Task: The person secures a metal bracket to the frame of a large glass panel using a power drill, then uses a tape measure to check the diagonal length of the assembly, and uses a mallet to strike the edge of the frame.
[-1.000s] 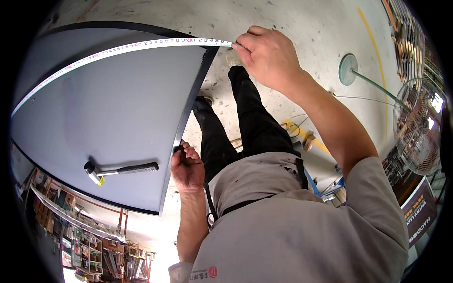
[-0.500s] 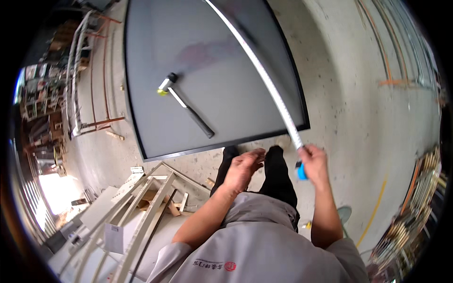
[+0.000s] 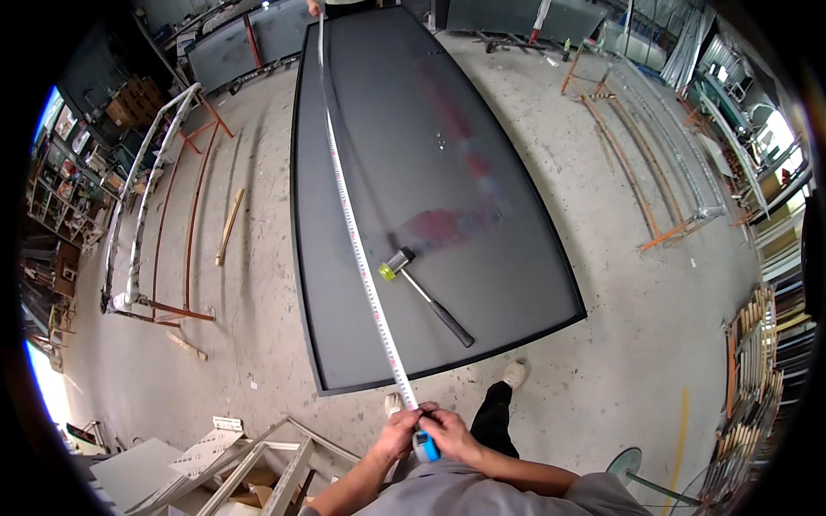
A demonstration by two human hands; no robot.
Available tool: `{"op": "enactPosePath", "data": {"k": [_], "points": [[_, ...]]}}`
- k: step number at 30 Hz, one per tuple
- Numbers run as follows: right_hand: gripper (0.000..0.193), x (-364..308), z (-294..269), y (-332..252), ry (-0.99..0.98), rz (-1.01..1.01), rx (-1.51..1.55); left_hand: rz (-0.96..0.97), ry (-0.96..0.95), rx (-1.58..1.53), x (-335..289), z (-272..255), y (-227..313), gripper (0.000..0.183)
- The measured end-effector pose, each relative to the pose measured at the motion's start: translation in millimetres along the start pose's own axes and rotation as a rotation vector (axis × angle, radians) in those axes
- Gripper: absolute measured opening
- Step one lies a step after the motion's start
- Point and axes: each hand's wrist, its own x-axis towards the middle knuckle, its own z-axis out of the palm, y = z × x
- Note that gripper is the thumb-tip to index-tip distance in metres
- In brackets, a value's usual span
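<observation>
Together, left hand (image 3: 398,433) and right hand (image 3: 451,436) tight on blue-cased tape measure (image 3: 427,447), blade (image 3: 366,275) out.

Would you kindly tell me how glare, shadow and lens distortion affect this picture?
Head view: the dark grey rectangular panel appears bowed by fisheye distortion; head view: a dark streak, probably shadow, runs beside the white tape blade; head view: the bright patch at lower left is overexposed; head view: the black-handled, yellow-faced hammer looks fairly sharp.

A workshop, with stained concrete floor (image 3: 245,348), metal rack (image 3: 148,202) at left, mallet (image 3: 440,312) and tape measure (image 3: 365,273) at centre.
</observation>
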Motion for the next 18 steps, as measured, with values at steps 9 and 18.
{"op": "enactPosePath", "data": {"k": [9,18], "points": [[0.034,9,51,-6,-0.01,-0.074,-0.506,-0.023,0.125,0.009,-55,-116,69,0.032],[0.035,-5,16,-10,0.046,0.069,-0.722,0.034,0.121,0.094,-43,-152,113,0.027]]}}
